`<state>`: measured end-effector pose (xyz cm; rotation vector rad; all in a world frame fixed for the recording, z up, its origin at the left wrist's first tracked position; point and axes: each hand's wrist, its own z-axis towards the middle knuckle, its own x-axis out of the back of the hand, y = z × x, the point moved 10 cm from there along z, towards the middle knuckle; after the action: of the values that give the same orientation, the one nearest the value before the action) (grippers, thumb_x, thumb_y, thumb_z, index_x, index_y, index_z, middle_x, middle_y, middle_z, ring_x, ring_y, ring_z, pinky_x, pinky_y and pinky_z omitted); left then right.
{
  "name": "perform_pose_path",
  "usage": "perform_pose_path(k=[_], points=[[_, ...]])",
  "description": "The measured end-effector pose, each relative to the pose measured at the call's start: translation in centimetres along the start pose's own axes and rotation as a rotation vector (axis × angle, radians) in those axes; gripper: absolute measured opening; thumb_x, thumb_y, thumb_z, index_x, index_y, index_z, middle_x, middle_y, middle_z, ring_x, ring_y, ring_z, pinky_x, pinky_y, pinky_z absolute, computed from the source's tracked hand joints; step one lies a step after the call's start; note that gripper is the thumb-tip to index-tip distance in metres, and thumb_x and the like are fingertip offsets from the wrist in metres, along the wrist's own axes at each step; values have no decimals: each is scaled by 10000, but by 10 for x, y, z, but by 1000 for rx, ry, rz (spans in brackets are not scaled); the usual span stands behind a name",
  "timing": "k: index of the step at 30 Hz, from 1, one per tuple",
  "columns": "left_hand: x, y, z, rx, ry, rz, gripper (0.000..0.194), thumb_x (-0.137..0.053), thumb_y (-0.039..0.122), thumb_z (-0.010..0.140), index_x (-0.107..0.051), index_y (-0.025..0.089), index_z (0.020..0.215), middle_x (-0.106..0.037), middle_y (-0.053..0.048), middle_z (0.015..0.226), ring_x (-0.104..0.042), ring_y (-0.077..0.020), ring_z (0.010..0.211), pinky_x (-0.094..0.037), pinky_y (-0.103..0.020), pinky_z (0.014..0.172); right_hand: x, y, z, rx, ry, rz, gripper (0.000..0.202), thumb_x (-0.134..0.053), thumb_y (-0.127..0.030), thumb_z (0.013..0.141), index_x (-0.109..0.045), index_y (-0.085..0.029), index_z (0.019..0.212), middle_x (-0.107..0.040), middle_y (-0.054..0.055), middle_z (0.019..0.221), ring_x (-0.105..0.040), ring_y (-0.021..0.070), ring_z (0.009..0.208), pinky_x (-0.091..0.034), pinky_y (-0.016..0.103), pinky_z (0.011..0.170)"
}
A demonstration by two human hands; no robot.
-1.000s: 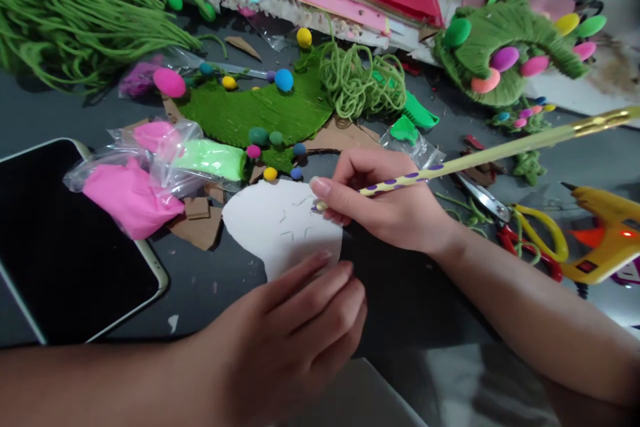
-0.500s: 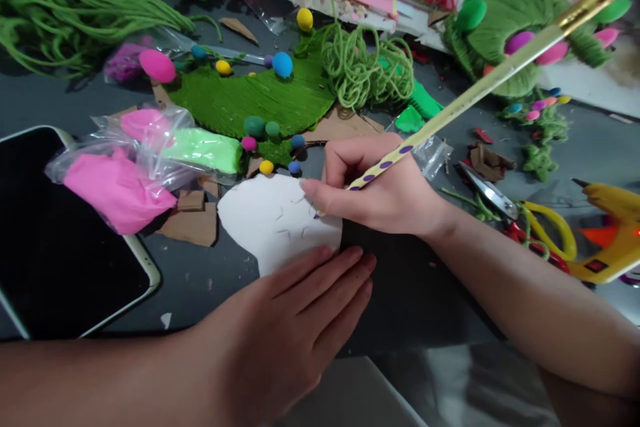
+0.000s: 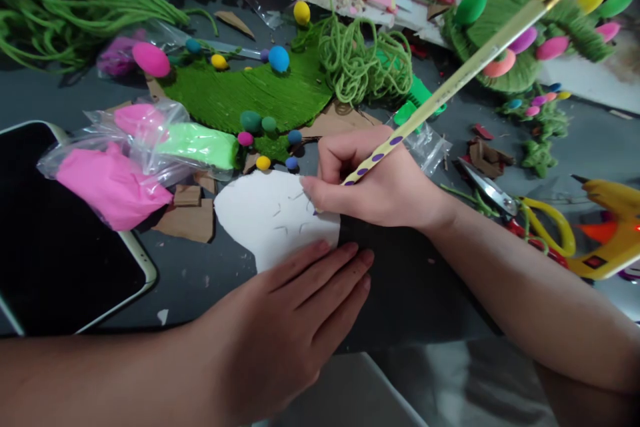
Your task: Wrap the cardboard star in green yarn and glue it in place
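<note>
A white paper cutout (image 3: 245,207) with a rounded outline lies on the dark table, bearing several short pencil strokes. Flat across its lower edge rests my left hand (image 3: 305,307), fingers stretched out together. In my right hand (image 3: 370,180) is a long pale yellow pencil (image 3: 425,107) with purple spots and a gold end, pinched near its point. The pencil's tip touches the paper beside the strokes, partly behind my thumb. Just beyond the cutout sits a small green piece (image 3: 273,145) ringed with coloured balls.
A phone (image 3: 65,240) and bagged pink clay (image 3: 113,180) lie at left. Green pieces (image 3: 245,93) and tangled yarn (image 3: 365,60) spread behind. Scissors (image 3: 500,197) and a yellow glue gun (image 3: 610,227) are at right, near cardboard scraps (image 3: 187,217).
The pencil's gold end has swung a little left and up as my right hand shifts slightly. My left hand stays on the paper. The whole view has drifted slightly.
</note>
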<state>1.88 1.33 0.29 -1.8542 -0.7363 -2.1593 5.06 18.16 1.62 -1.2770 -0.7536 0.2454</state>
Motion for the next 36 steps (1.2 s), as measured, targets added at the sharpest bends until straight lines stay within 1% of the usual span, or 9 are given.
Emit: perform_pose_path(k=[3, 8, 13, 17, 21, 26, 29, 31, 36], points=[[-1, 0, 0, -3, -5, 0, 726, -553, 443, 998, -412, 46, 1589, -286, -193, 1728, -307, -343, 1588, -46, -508, 1340, 2, 0, 0, 3, 18, 0, 390, -797, -141, 818, -473, -198, 608, -485, -57, 606, -407, 81, 611, -323, 244, 538], [0, 0, 0, 8, 7, 1, 670, -529, 400, 1007, -437, 58, 1576, -325, -178, 1717, -327, -332, 1581, -54, -502, 1342, -1, 1, 1, -16, -9, -29, 402, -768, -109, 816, -445, -201, 594, -459, -66, 584, -387, 73, 588, -316, 243, 533], [0, 0, 0, 3, 5, 16, 724, -584, 461, 982, -450, 66, 1574, -326, -173, 1719, -316, -337, 1587, -97, -500, 1342, 2, 2, 0, -20, 8, -14, 373, -794, -129, 809, -479, -192, 619, -491, -62, 608, -403, 71, 604, -329, 242, 544], [1, 0, -1, -1, 20, 2, 714, -575, 428, 979, -447, 54, 1574, -335, -186, 1711, -333, -339, 1579, -90, -501, 1338, -2, 1, 1, -19, -28, -30, 401, -751, -96, 815, -437, -199, 588, -448, -69, 575, -382, 67, 584, -315, 240, 530], [1, 0, -1, -1, 22, -6, 759, -607, 454, 960, -435, 47, 1577, -318, -193, 1716, -321, -344, 1581, -50, -506, 1341, 1, 0, 0, -20, -8, -10, 372, -761, -127, 828, -465, -199, 615, -471, -64, 599, -399, 70, 593, -323, 238, 528], [0, 0, -1, 8, 17, -11, 687, -548, 375, 990, -429, 44, 1580, -336, -187, 1709, -339, -337, 1573, -64, -505, 1336, -1, -2, 0, 3, -38, -43, 378, -737, -94, 824, -456, -195, 592, -435, -75, 573, -379, 61, 574, -313, 230, 517], [1, 0, 0, 1, 18, -13, 707, -579, 389, 977, -436, 40, 1575, -339, -190, 1707, -335, -347, 1573, -63, -512, 1336, 1, -3, 0, 14, -15, -28, 373, -742, -93, 822, -460, -192, 598, -439, -76, 583, -380, 58, 581, -312, 227, 519], [0, 1, 0, -3, 11, -14, 731, -597, 403, 969, -428, 37, 1578, -322, -195, 1713, -327, -353, 1576, -59, -513, 1335, 0, -3, 0, 12, -31, -30, 374, -734, -66, 808, -456, -190, 591, -441, -76, 581, -378, 55, 579, -312, 227, 521], [1, 0, 0, -3, 31, -16, 694, -558, 377, 986, -432, 27, 1572, -345, -202, 1700, -359, -347, 1561, -74, -512, 1327, 0, -3, 0, 10, -27, -36, 364, -724, -75, 821, -462, -187, 596, -428, -78, 579, -372, 55, 578, -306, 218, 516]])
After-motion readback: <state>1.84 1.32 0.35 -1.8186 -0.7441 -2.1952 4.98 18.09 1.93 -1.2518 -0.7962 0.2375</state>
